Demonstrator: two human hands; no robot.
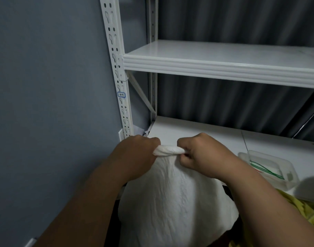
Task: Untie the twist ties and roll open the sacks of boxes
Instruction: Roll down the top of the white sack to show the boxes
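A full white sack stands in front of me, low in the head view, its top gathered into a twisted neck. My left hand grips the left end of that neck with curled fingers. My right hand pinches the right end of the neck, fingers curled tight. No twist tie shows on the neck; the fingers hide part of it. What the sack holds cannot be seen.
A clear plastic tub with green twist ties sits on the lower white shelf at right. An upper shelf hangs above, the slotted upright and grey wall at left. Yellow fabric lies at lower right.
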